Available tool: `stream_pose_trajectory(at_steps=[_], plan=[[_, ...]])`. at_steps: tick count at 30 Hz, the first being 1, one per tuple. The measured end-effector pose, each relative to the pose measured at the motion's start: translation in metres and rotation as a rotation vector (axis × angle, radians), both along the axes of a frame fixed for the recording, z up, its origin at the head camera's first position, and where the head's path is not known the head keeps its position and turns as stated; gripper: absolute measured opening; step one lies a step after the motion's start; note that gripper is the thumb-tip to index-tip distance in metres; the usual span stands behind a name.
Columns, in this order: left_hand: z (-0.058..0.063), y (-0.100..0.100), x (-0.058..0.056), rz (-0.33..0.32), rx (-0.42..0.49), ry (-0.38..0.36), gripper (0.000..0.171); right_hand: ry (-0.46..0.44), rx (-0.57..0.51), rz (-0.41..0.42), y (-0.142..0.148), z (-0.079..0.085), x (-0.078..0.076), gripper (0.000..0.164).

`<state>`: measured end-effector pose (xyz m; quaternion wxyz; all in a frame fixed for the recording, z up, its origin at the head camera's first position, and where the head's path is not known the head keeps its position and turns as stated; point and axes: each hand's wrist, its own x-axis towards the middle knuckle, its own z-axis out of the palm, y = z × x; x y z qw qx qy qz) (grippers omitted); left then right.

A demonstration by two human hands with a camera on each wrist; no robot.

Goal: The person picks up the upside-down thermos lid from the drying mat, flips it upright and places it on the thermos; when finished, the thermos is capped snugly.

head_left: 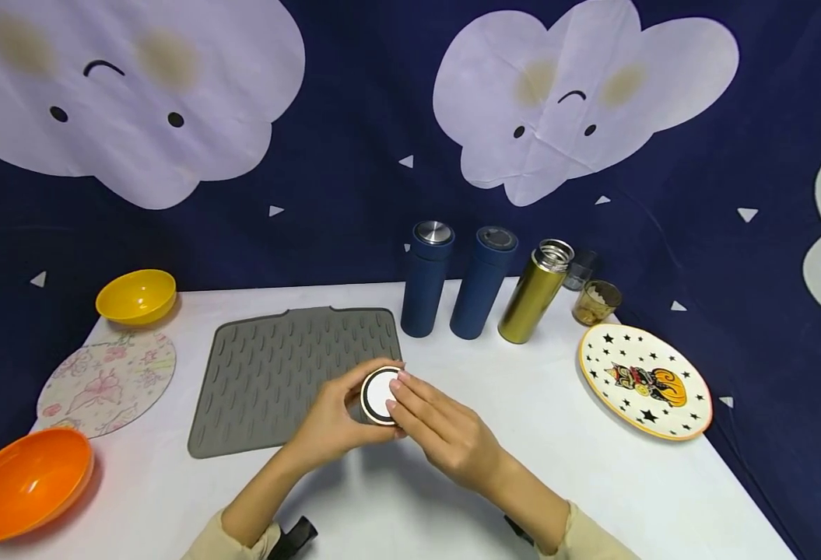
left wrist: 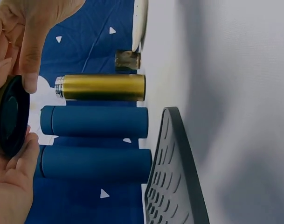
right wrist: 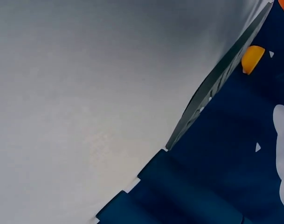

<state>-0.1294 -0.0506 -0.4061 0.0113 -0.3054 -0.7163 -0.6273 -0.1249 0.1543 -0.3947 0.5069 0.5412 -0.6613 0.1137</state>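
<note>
A round bottle lid [head_left: 378, 395] with a white top, black ring and gold rim is held up over the table between both hands. My left hand [head_left: 336, 420] curls its fingers and thumb round the lid's side. My right hand [head_left: 455, 443] lays its fingertips on the white top, and in the left wrist view its thumb [left wrist: 31, 70] presses at the lid's edge. That view also shows the dark hollow underside of the lid [left wrist: 12, 114]. Neither hand appears in the right wrist view. Behind the hands stands a gold bottle [head_left: 535, 294], its metal neck uncovered.
Two blue bottles [head_left: 424, 284] stand left of the gold one. A grey ridged mat [head_left: 284, 373] lies left of centre. Yellow bowl [head_left: 137, 298], orange bowl [head_left: 32, 482] and patterned placemat [head_left: 109, 381] are at left; cat plate [head_left: 644, 381] and small glass [head_left: 595, 303] at right.
</note>
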Motion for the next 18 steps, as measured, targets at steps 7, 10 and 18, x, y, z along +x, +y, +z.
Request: stream_pose_trajectory(at_steps=[7,10,18], plan=[[0.005,-0.005,0.003,0.107,0.012,-0.013,0.075,-0.305,-0.302,-0.197,0.035,-0.013,-0.024,0.052],[0.009,-0.010,0.002,0.145,0.039,-0.007,0.076,-0.539,-0.681,-0.383,0.065,-0.010,-0.053,0.078],[0.013,-0.010,0.002,0.152,0.024,-0.006,0.074,-1.090,-1.127,-0.687,0.139,-0.002,-0.134,0.103]])
